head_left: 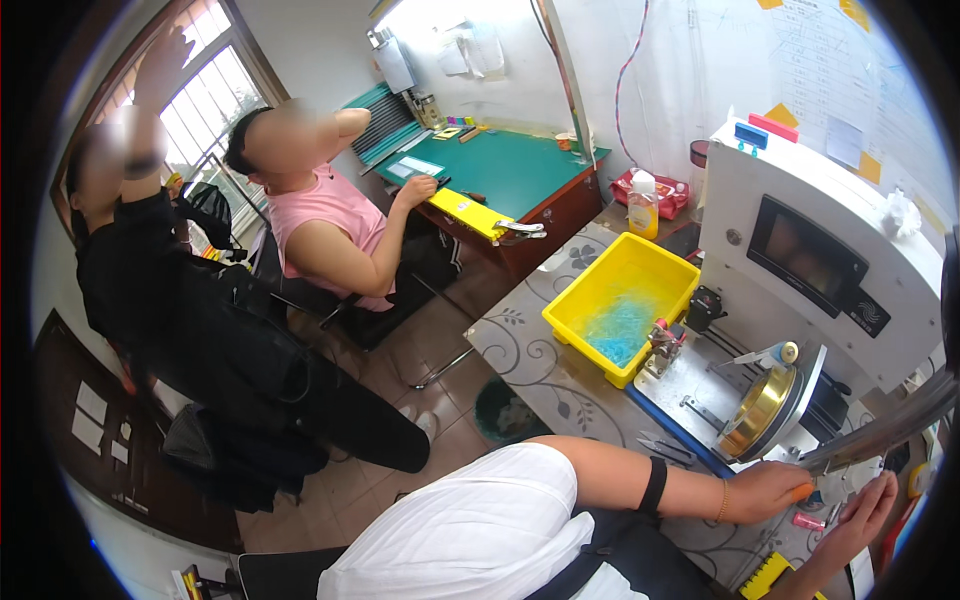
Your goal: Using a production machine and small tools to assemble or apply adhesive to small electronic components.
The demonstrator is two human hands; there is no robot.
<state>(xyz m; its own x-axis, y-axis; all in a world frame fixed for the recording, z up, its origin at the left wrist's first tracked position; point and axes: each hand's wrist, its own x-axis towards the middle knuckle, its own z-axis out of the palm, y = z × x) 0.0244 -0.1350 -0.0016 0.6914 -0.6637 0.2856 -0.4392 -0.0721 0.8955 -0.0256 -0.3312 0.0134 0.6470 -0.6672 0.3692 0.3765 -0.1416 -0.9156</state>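
My left hand (768,492) is at the right end of the patterned table, in front of the machine's gold-coloured ring (758,410). Its fingers are curled together, with an orange finger cot (799,492) on one fingertip. Close to its right, my right hand (866,508) is raised with its fingers drawn together. Small clear pieces (836,487) show between the two hands. Whatever either hand pinches is too small and partly hidden to name. A small pink item (808,522) lies just below them.
A white machine (820,220) with a dark screen (808,255) stands behind my hands. Left of its metal plate sits a yellow bin (572,318) holding thin blue pieces (622,335). Tweezers (667,447) lie nearby. One person (335,235) sits at a green-topped desk (500,170); another (200,310) stands behind.
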